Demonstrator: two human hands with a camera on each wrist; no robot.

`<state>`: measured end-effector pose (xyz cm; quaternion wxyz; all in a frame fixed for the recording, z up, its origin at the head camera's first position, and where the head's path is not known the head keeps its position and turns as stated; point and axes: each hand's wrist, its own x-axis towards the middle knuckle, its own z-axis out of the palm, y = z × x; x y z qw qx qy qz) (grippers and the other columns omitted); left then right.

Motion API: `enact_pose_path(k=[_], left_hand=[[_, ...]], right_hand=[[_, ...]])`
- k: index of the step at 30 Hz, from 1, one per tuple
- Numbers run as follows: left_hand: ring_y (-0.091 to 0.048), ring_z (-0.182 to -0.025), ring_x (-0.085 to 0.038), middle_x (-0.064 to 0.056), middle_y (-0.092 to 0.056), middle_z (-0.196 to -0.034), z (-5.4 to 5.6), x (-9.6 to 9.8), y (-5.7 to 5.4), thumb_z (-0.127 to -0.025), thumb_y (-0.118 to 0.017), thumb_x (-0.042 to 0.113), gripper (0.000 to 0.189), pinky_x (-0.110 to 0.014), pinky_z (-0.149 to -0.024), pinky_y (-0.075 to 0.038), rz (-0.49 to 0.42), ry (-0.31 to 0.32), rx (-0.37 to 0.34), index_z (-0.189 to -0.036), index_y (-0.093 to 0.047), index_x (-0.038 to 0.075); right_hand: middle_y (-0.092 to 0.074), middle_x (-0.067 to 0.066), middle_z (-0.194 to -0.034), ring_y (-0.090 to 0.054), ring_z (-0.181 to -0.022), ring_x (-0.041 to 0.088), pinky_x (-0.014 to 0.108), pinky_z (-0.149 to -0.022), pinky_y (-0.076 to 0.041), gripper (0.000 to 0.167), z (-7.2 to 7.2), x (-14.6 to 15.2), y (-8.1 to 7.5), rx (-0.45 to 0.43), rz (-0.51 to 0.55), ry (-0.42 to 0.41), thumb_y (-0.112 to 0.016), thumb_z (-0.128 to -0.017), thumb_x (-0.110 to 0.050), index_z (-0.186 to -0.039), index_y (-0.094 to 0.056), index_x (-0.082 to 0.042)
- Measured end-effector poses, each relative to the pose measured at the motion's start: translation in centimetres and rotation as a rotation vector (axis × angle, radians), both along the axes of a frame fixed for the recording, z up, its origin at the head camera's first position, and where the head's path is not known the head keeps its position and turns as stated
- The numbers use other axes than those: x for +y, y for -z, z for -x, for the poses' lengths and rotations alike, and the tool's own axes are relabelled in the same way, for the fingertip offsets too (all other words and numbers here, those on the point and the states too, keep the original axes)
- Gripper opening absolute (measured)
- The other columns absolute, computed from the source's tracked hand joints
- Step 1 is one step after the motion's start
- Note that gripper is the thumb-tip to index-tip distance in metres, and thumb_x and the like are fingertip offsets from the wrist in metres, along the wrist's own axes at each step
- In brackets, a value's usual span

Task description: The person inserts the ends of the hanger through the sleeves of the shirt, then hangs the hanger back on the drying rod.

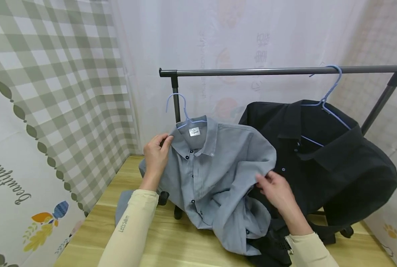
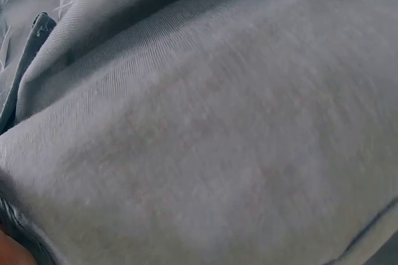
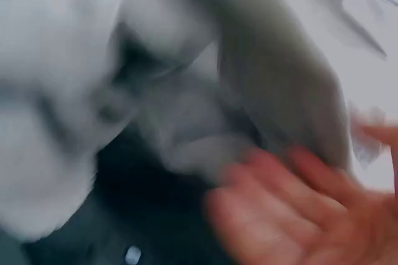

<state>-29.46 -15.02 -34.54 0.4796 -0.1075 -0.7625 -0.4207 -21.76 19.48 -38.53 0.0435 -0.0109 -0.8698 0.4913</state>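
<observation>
A grey button-up shirt (image 1: 232, 148) hangs on a light blue hanger (image 1: 186, 115), whose hook stands up free above the collar in the head view. My left hand (image 1: 156, 154) pinches the shirt by its shoulder, close to the collar. Grey cloth (image 2: 205, 128) fills the left wrist view. At the shirt's other side, my right hand (image 1: 276, 187) has its fingertips by the sleeve. Blurred in the right wrist view, the right-hand fingers (image 3: 280, 196) are spread and fairly straight beside the grey cloth.
A black shirt (image 1: 338, 174) hangs on a second blue hanger (image 1: 333, 83) from the dark metal rail (image 1: 252, 72), right behind my right hand. Underneath is a wooden tabletop (image 1: 171, 244). A checked curtain (image 1: 85, 74) closes the left side.
</observation>
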Motion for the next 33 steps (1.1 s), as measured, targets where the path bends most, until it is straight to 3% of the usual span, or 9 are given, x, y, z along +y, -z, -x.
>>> enact_pose_path(k=[5,10,13,16,19,22,24,30,33], left_hand=[[-0.066,-0.074,-0.029,-0.015,-0.072,-0.085,0.2,0.1,0.1,-0.090,-0.074,0.014,0.018,-0.042,-0.066,-0.051,0.019,0.005,-0.029,-0.092,-0.076,-0.003],[-0.063,-0.069,-0.026,-0.014,-0.070,-0.081,0.2,0.3,0.0,-0.091,-0.074,0.016,0.018,-0.038,-0.062,-0.048,0.021,0.007,-0.033,-0.092,-0.076,-0.002],[-0.062,-0.068,-0.025,-0.014,-0.070,-0.080,0.1,0.6,-0.1,-0.091,-0.074,0.016,0.018,-0.037,-0.062,-0.047,0.030,0.016,-0.032,-0.091,-0.076,-0.003],[-0.063,-0.070,-0.025,-0.014,-0.070,-0.082,0.1,0.7,-0.1,-0.091,-0.074,0.015,0.018,-0.037,-0.063,-0.048,0.033,0.025,-0.036,-0.091,-0.076,-0.003],[-0.063,-0.070,-0.025,-0.014,-0.070,-0.081,0.1,0.8,-0.1,-0.091,-0.074,0.015,0.017,-0.037,-0.063,-0.047,0.033,0.024,-0.041,-0.091,-0.076,-0.002],[-0.063,-0.070,-0.025,-0.013,-0.070,-0.081,0.1,0.7,-0.1,-0.091,-0.074,0.015,0.017,-0.037,-0.063,-0.047,0.030,0.020,-0.035,-0.091,-0.076,-0.002],[-0.062,-0.069,-0.025,-0.013,-0.070,-0.081,0.2,0.6,-0.1,-0.091,-0.074,0.015,0.017,-0.037,-0.062,-0.047,0.033,0.022,-0.029,-0.091,-0.076,-0.002],[-0.064,-0.070,-0.026,-0.014,-0.071,-0.082,0.1,0.5,0.2,-0.090,-0.074,0.015,0.018,-0.040,-0.062,-0.050,0.074,0.018,-0.019,-0.092,-0.076,-0.002],[-0.065,-0.070,-0.026,-0.014,-0.071,-0.082,0.0,0.4,0.2,-0.091,-0.074,0.016,0.018,-0.040,-0.062,-0.050,0.076,0.024,-0.024,-0.093,-0.076,-0.002]], right_hand=[[-0.055,0.005,-0.070,-0.053,-0.061,0.021,0.037,-0.055,-0.043,0.065,-1.4,-2.8,4.0,-0.224,-0.604,-0.229,-0.065,-0.077,-0.075,-0.077,-0.063,-0.010],[-0.051,0.004,-0.062,-0.052,-0.056,0.021,0.039,-0.054,-0.047,0.041,-2.0,-5.6,7.5,-0.046,-0.780,-0.266,-0.076,-0.084,-0.044,-0.063,-0.060,-0.012],[-0.045,0.001,-0.058,-0.045,-0.050,0.017,0.035,-0.049,-0.042,0.034,-1.8,-6.5,7.9,-0.005,-0.545,-0.330,-0.071,-0.091,-0.024,-0.064,-0.055,-0.012],[-0.049,-0.003,-0.064,-0.046,-0.054,0.011,0.029,-0.054,-0.041,0.029,-1.4,-7.3,7.0,-0.157,0.005,-0.463,-0.061,-0.099,-0.023,-0.075,-0.055,-0.009],[-0.063,-0.001,-0.090,-0.061,-0.080,0.011,0.029,-0.078,-0.050,0.030,-0.9,-8.1,5.9,-0.330,0.564,-0.558,-0.055,-0.103,-0.030,-0.102,-0.056,0.000],[-0.063,0.004,-0.118,-0.060,-0.111,0.016,0.035,-0.101,-0.044,0.041,-0.3,-8.3,5.7,-0.365,0.791,-0.573,-0.055,-0.104,-0.032,-0.125,-0.049,0.002],[-0.065,0.003,-0.109,-0.061,-0.104,0.016,0.034,-0.094,-0.047,0.032,0.2,-8.1,6.1,-0.322,0.676,-0.521,-0.052,-0.105,-0.028,-0.114,-0.056,0.002],[-0.045,0.006,-0.064,-0.044,-0.055,0.020,0.033,-0.053,-0.037,0.031,0.7,-6.7,7.6,-0.048,-0.284,-0.173,-0.058,-0.097,-0.019,-0.070,-0.049,-0.008],[-0.049,0.010,-0.069,-0.046,-0.055,0.025,0.038,-0.051,-0.038,0.021,0.7,-6.6,7.4,0.140,-0.416,0.022,-0.060,-0.092,-0.018,-0.077,-0.052,-0.006]])
